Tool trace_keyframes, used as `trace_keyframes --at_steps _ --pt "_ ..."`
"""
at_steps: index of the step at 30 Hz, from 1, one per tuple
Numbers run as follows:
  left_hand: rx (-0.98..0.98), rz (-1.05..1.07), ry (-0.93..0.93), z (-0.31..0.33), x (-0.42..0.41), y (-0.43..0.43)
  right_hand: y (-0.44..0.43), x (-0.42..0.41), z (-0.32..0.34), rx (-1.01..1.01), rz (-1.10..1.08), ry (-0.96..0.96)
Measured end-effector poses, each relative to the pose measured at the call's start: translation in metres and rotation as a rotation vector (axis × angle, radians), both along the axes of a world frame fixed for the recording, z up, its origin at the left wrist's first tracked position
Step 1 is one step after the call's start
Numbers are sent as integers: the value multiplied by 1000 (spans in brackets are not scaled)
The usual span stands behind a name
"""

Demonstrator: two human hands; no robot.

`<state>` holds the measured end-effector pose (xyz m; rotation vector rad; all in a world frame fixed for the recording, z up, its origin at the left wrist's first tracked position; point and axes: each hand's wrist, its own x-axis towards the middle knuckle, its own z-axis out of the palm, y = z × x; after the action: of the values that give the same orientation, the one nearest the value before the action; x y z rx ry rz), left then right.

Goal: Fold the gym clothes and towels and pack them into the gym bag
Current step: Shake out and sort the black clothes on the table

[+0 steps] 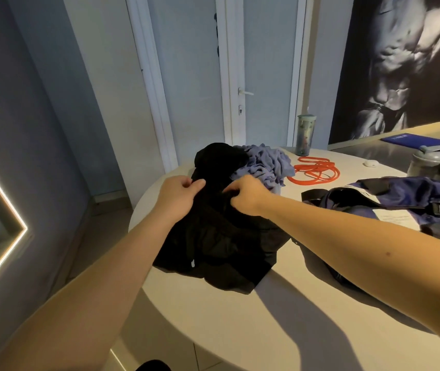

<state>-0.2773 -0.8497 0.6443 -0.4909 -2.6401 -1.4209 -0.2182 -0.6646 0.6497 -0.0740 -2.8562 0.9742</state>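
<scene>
2 hands on 1 black garment [213, 236], which lies crumpled mid-left on the round white table [240, 330]. L hand [178, 194] pinches its top edge btwn thumb & fingers; R hand [245, 195] has fingers curled into the fabric just beside it. Behind, touching the black heap: 1 lavender cloth [264, 162], bunched. To the right, 1 navy gym bag [401, 202], slumped flat, apart from the clothes. Also 1 coil of orange cord [315, 170], 1 tumbler [305, 135], 1 shaker bottle [427, 159], 1 small white case [371, 163].
</scene>
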Motion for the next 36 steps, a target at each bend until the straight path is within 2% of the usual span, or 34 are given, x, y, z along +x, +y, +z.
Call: trace_keyframes --at_steps 2,3,4,6,8,10,11,13,15,17,19,20,22,24,28,31,36 --pt "-84 -6 93 6 7 1 -8 4 3 -146 260 -351" --pt "-131 -13 124 4 10 -1 -9 7 5 -209 318 -440" --pt "-169 -16 142 2 11 -3 -5 6 6 -263 313 -434" --pt "-223 -7 142 -5 13 -11 11 2 8 -340 106 -217" --pt "-267 -3 117 -13 10 -21 34 -2 2 -214 -140 -51" --pt "-304 0 93 -21 6 -30 51 -3 -10 9 -252 -109" --pt "-329 -2 84 -25 5 -33 56 -3 -19 29 -270 -174" --pt "-410 1 70 -33 5 -39 56 -2 -36 -90 -301 -289" --pt "-619 34 113 -41 5 -43 53 -2 -50 -138 -314 -405" --pt "-821 89 200 -47 7 -46 50 -4 -60 -160 -301 -428" --pt "-889 114 263 -50 10 -50 46 -5 -64 -196 -318 -475" --pt "-879 97 236 -52 11 -51 43 -4 -66 -228 -324 -523" --pt "-821 30 68 -54 13 -53 37 -2 -67 -275 -323 -615" --pt "-775 -12 -58 -50 15 -57 35 0 -62 -319 -318 -625" --pt "-558 50 -88 11 9 -59 47 -5 -4 -435 -260 -526" --pt "-400 134 -56 89 7 -60 49 0 79 -514 -243 -385" --pt "-275 265 78 226 17 -72 47 17 224 -297 -352 61"
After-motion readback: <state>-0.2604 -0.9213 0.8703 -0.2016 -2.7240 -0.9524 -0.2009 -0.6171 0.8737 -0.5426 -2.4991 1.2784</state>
